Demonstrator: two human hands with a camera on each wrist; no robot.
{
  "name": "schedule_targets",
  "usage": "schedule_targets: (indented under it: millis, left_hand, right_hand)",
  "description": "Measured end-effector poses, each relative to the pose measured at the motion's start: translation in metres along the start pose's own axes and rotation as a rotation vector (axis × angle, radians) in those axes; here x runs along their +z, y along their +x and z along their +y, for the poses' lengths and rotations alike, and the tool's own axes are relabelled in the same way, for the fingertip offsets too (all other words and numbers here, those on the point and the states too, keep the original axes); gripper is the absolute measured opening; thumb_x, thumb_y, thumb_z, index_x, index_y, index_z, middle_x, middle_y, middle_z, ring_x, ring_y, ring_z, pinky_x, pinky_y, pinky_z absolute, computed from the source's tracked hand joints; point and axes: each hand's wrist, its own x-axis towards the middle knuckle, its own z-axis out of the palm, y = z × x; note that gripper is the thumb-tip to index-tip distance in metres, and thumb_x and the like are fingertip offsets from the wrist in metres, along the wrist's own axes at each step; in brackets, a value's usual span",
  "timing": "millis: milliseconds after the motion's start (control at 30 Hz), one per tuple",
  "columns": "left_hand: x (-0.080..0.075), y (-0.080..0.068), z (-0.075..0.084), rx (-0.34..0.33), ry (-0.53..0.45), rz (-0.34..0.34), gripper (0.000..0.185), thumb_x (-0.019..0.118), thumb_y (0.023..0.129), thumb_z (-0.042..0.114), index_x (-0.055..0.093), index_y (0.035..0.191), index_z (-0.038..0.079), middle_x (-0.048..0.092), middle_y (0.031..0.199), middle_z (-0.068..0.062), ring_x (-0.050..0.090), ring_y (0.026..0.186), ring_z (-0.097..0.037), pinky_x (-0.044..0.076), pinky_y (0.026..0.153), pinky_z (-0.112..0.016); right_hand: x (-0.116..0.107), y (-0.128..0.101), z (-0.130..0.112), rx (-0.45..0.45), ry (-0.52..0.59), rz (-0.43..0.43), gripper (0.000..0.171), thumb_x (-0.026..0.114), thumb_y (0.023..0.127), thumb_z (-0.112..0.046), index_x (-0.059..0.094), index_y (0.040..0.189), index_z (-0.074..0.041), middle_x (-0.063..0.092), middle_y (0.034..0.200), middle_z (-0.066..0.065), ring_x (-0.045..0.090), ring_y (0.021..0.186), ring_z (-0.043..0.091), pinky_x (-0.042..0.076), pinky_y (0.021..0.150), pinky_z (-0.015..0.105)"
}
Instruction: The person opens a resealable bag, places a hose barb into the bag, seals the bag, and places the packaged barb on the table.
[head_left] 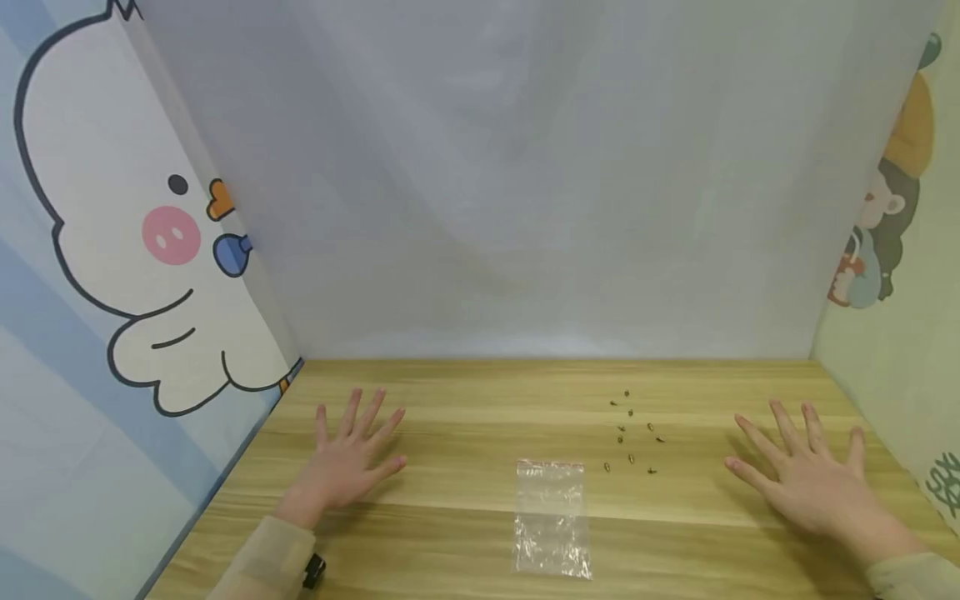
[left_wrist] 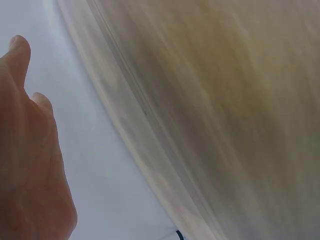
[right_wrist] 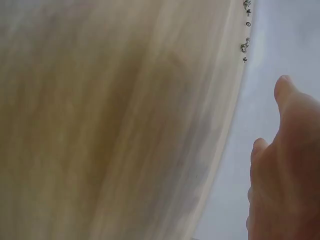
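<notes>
Two hands lie flat on a wooden table [head_left: 465, 392], palms down, holding nothing. At the left, the left hand [head_left: 347, 462] rests with its fingers straight and fanned wide, fingertips pointing toward the pale back wall [head_left: 525, 183]; a cartoon duck panel [head_left: 127, 250] stands beside it. Near the table's middle, by the front edge, lies a small clear plastic bag [head_left: 551, 518], flat and apart from both hands. Just beyond its right corner sits a loose scatter of small dark screws [head_left: 632, 433], between the bag and the right hand but touching neither. At the right, the right hand [head_left: 806, 475] also lies spread wide, fingers straight, on bare wood.

The left wrist view shows only the left hand's edge [left_wrist: 30, 165], blurred table grain and the wall; neither bag nor screws appear there. The right wrist view catches the right hand [right_wrist: 287, 170] and, at its top edge, a few of the screws [right_wrist: 245, 35], tiny and blurred; the bag is out of it.
</notes>
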Motion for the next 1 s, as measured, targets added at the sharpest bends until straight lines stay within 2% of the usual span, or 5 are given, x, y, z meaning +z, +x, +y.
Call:
schedule_targets:
  millis: [200, 333, 467, 733, 1000]
  left_hand:
    - [-0.001, 0.006, 0.015, 0.012, -0.069, -0.02, 0.073, 0.047, 0.097, 0.063, 0.019, 0.158, 0.035, -0.005, 0.166, -0.005, -0.011, 0.149, -0.037, -0.015, 0.105, -0.072]
    - [-0.009, 0.016, 0.046, 0.023, -0.215, -0.046, 0.073, 0.054, 0.098, 0.054, 0.021, 0.159, 0.031, 0.002, 0.166, -0.008, 0.0, 0.15, -0.035, 0.002, 0.111, -0.07]
    - [-0.012, 0.028, 0.084, 0.08, -0.294, -0.057, 0.067, 0.054, 0.099, 0.05, 0.032, 0.156, 0.022, 0.017, 0.163, -0.009, 0.022, 0.147, -0.033, 0.023, 0.112, -0.06]
    - [-0.017, 0.042, 0.155, 0.196, -0.399, -0.132, 0.055, 0.059, 0.098, 0.046, 0.053, 0.144, 0.016, 0.052, 0.146, -0.007, 0.052, 0.13, -0.026, 0.04, 0.107, -0.046]
    - [-0.013, 0.04, 0.191, 0.34, -0.318, -0.179, 0.053, 0.077, 0.084, 0.044, 0.066, 0.128, 0.017, 0.063, 0.13, 0.003, 0.061, 0.115, -0.014, 0.05, 0.095, -0.032]
  right_hand:
    - [-0.001, 0.006, -0.009, -0.028, 0.074, 0.034, 0.076, 0.04, 0.098, -0.065, 0.014, 0.16, -0.029, -0.007, 0.161, 0.026, -0.018, 0.142, 0.052, -0.019, 0.092, 0.079]
    - [-0.004, 0.017, -0.037, -0.101, 0.169, 0.071, 0.068, 0.049, 0.099, -0.057, 0.038, 0.153, -0.017, 0.022, 0.156, 0.033, 0.015, 0.141, 0.057, 0.013, 0.1, 0.08]
    - [-0.002, 0.028, -0.077, -0.176, 0.29, 0.123, 0.057, 0.056, 0.1, -0.047, 0.054, 0.142, -0.01, 0.042, 0.147, 0.029, 0.038, 0.133, 0.053, 0.029, 0.103, 0.07]
    - [0.013, 0.053, -0.158, -0.294, 0.496, 0.103, 0.041, 0.067, 0.096, -0.03, 0.063, 0.132, -0.013, 0.064, 0.131, 0.01, 0.061, 0.115, 0.033, 0.046, 0.098, 0.054]
    - [0.025, 0.063, -0.199, -0.373, 0.501, 0.02, 0.041, 0.074, 0.089, -0.018, 0.066, 0.128, -0.012, 0.067, 0.125, 0.006, 0.062, 0.113, 0.028, 0.048, 0.096, 0.051]
